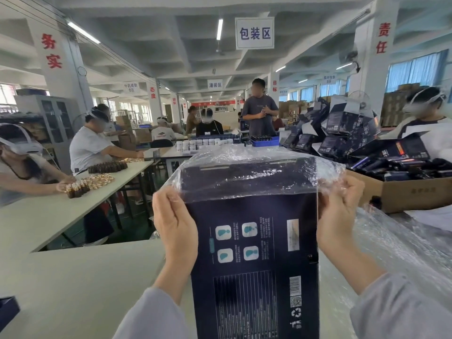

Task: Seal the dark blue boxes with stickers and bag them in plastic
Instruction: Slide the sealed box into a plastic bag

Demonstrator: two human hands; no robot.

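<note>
Dark blue box (254, 241) is held upright at centre frame above the pale table (73, 277), printed face toward the camera: four pale icons, a text panel, and a barcode, QR code and recycling mark down its right side. A clear plastic bag (244, 167) covers the box's upper part, with its open edge crossing the box just above the icons and crinkled film standing up past the top. Left hand (175, 223) is at the box's left edge, back of hand to camera, fingers curled and gripping the bag's edge there. Right hand (338, 214) is at the right edge, fingers curled and pinching the film beside the box's corner. Both wear grey sleeves. Whether a sticker is on the box can't be told from this side. Loose clear plastic (391, 253) lies bunched on the table to the right of the box. Behind it is a cardboard carton (411, 194) full of dark packs, and further back a heap of dark printed cartons (342, 133). A dark blue corner (7, 311) shows at the bottom left edge. At the left table seated workers in white headsets handle small brown bottles (78, 187) with gold caps. Mid-room there are white jars (195, 144) and a blue tray (265, 142), with a person standing (259, 113) behind them. A white sign (254, 33) hangs from the ceiling.
</note>
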